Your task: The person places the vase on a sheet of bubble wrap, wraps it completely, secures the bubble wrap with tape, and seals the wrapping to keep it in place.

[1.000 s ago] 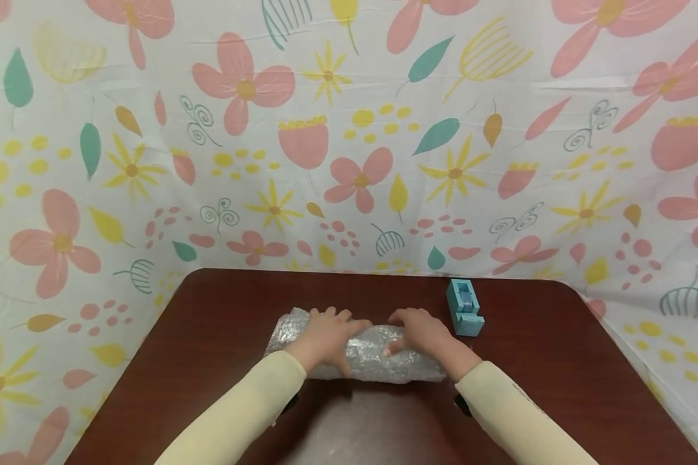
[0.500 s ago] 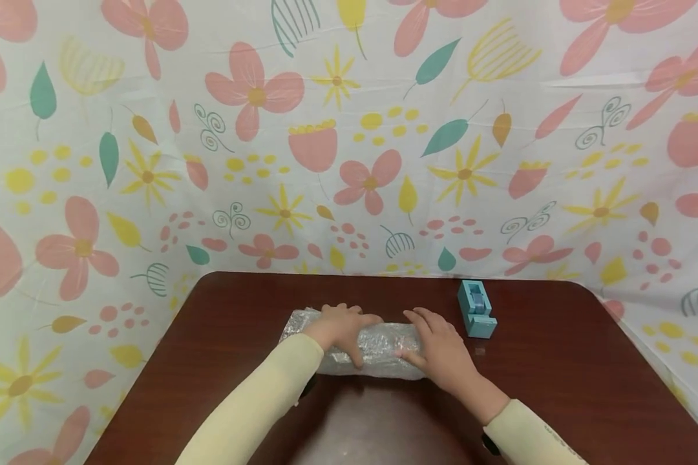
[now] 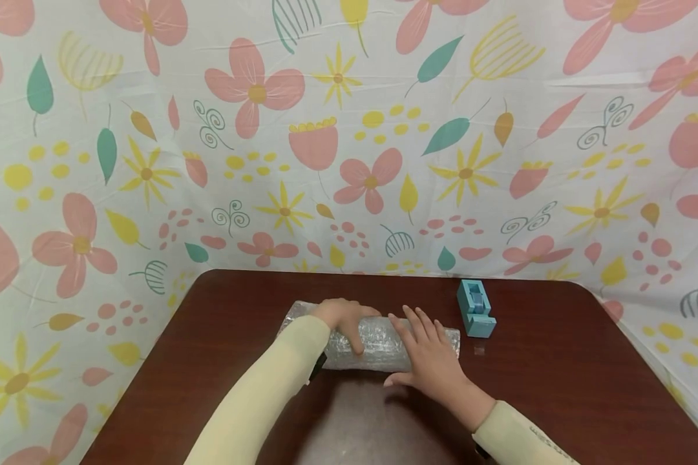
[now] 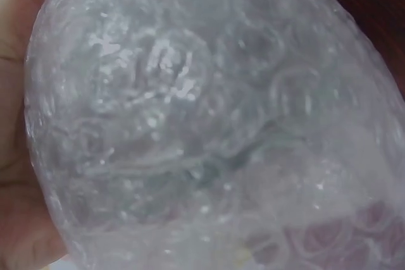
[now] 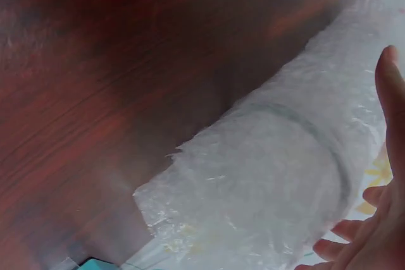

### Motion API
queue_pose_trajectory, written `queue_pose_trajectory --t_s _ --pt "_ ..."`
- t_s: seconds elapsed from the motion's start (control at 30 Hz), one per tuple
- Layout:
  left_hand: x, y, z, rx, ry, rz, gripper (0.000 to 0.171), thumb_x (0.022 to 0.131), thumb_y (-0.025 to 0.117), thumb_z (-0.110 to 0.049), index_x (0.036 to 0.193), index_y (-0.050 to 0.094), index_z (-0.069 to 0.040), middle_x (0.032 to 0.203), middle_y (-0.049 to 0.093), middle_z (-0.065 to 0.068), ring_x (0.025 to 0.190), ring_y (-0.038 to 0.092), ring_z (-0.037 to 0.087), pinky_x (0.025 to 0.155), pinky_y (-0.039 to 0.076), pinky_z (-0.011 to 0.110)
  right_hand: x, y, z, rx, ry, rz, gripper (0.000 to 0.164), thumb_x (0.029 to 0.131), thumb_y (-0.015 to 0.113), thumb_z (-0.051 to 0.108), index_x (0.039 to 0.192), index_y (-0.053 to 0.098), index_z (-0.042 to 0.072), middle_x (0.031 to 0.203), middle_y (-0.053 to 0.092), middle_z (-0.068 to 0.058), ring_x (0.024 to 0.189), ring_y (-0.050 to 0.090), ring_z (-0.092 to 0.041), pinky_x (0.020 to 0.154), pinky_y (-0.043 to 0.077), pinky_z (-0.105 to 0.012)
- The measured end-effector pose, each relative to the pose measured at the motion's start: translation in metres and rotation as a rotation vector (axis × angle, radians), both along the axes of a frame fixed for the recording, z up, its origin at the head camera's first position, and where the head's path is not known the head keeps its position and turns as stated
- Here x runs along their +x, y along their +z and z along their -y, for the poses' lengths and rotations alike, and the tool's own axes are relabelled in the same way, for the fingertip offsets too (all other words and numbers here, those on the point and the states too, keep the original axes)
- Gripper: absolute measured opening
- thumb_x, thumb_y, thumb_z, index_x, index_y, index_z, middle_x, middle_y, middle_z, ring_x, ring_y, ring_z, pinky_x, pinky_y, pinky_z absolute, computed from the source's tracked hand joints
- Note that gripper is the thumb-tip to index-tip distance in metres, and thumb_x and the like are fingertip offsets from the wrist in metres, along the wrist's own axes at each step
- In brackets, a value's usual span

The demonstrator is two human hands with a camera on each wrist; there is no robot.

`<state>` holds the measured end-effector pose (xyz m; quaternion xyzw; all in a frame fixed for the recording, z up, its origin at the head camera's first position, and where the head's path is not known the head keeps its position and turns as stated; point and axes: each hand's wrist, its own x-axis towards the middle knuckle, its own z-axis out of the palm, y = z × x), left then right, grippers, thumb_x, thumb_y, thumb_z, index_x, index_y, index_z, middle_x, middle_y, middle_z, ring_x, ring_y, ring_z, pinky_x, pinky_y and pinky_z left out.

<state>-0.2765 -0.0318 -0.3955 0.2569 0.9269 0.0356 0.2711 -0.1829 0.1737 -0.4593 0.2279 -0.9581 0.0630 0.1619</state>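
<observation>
A bubble-wrapped roll [image 3: 378,342] lies crosswise on the dark table, clear and shiny. In the head view my left hand [image 3: 346,318] grips its left part from above, thumb on the near side and fingers over the far side. Bubble wrap [image 4: 190,105] fills the left wrist view, with that hand along its left edge. My right hand [image 3: 433,358] lies over the roll's right part, fingers straight and spread, thumb out on the near side. In the right wrist view, the roll's loose-edged end [image 5: 209,200] shows beside the spread fingers. What the wrap encloses is unclear.
A light blue tape dispenser [image 3: 475,310] stands on the table [image 3: 558,374] to the right of the roll. Nearer me, a small clear piece, perhaps tape [image 3: 479,351], lies flat. A flower-patterned curtain [image 3: 360,161] hangs behind the table and at its sides.
My right hand has slid back toward me; its fingers have straightened and its thumb has come off the roll's front. The left hand still holds on. The head view has shifted slightly.
</observation>
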Motion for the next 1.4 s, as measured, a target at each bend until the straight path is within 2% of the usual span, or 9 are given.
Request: queue_pose_trajectory --t_s 0.17,0.33,0.43,0.57,0.67,0.87,1.07,1.27,1.4 --pt "-0.006 0.0 -0.001 0.018 0.008 0.073 0.095 0.078 0.085 -0.037 0.159 0.035 -0.039 0.167 0.037 0.002 0.152 0.04 0.029 0.114 0.046 0.051 -0.01 -0.002 0.002 -0.017 -0.026 0.019 0.118 0.06 0.091 0.063 0.153 0.044 0.009 0.157 0.042 -0.025 0.143 0.044 -0.048 0.108 0.044 -0.067" --pt "-0.012 -0.001 -0.002 0.042 0.027 0.153 0.097 0.076 0.087 -0.032 0.159 0.035 -0.037 0.167 0.037 0.001 0.154 0.036 0.026 0.116 0.044 0.051 -0.014 -0.006 0.004 0.01 -0.041 0.039 0.12 0.058 0.09 0.065 0.154 0.043 0.012 0.157 0.044 -0.024 0.142 0.045 -0.048 0.108 0.043 -0.068" --pt "-0.015 -0.001 -0.002 0.054 0.044 0.178 0.099 0.075 0.088 -0.031 0.159 0.036 -0.036 0.167 0.037 0.0 0.154 0.036 0.025 0.117 0.043 0.05 -0.015 -0.007 0.006 0.019 -0.053 0.043 0.121 0.056 0.091 0.065 0.154 0.044 0.012 0.155 0.046 -0.023 0.139 0.048 -0.048 0.108 0.043 -0.067" --pt "-0.017 0.0 -0.001 0.079 0.078 0.213 0.099 0.074 0.088 -0.026 0.158 0.037 -0.036 0.166 0.037 -0.001 0.154 0.036 0.025 0.117 0.042 0.05 -0.017 -0.009 0.008 -0.022 -0.044 0.047 0.118 0.056 0.093 0.061 0.152 0.047 0.01 0.148 0.052 -0.024 0.134 0.052 -0.047 0.107 0.045 -0.066" --pt "-0.017 0.0 -0.002 0.09 0.085 0.224 0.099 0.073 0.088 -0.023 0.158 0.038 -0.035 0.166 0.039 -0.001 0.153 0.037 0.025 0.117 0.043 0.049 -0.017 -0.012 0.009 -0.041 -0.03 0.037 0.114 0.056 0.094 0.059 0.148 0.05 0.008 0.14 0.057 -0.024 0.129 0.054 -0.047 0.105 0.047 -0.064" --pt "-0.017 -0.001 -0.005 0.096 0.063 0.216 0.098 0.074 0.087 -0.024 0.158 0.038 -0.035 0.166 0.039 0.0 0.152 0.038 0.025 0.116 0.044 0.047 -0.017 -0.018 0.007 0.002 -0.06 -0.011 0.11 0.053 0.096 0.057 0.141 0.054 0.008 0.13 0.06 -0.021 0.123 0.057 -0.043 0.103 0.05 -0.061" --pt "-0.017 -0.002 -0.007 0.105 0.044 0.202 0.096 0.072 0.088 -0.023 0.156 0.043 -0.032 0.161 0.045 0.002 0.146 0.045 0.024 0.115 0.045 0.043 -0.017 -0.022 0.007 0.002 -0.079 -0.035 0.099 0.057 0.097 0.051 0.137 0.057 0.008 0.126 0.062 -0.02 0.119 0.059 -0.04 0.1 0.052 -0.059" --pt "-0.021 -0.003 -0.003 0.161 0.035 0.23 0.099 0.073 0.089 -0.022 0.158 0.04 -0.028 0.164 0.042 0.003 0.149 0.042 0.026 0.115 0.045 0.043 -0.02 -0.02 0.009 -0.029 -0.091 -0.026 0.09 0.062 0.097 0.045 0.135 0.059 0.008 0.126 0.063 -0.018 0.119 0.058 -0.038 0.102 0.053 -0.057" --pt "-0.022 -0.003 0.001 0.168 0.021 0.23 0.101 0.074 0.089 -0.024 0.16 0.035 -0.028 0.167 0.038 0.001 0.152 0.038 0.026 0.119 0.041 0.045 -0.023 -0.018 0.011 -0.047 -0.071 -0.02 0.087 0.063 0.097 0.043 0.133 0.061 0.008 0.123 0.064 -0.016 0.117 0.059 -0.036 0.102 0.053 -0.053"
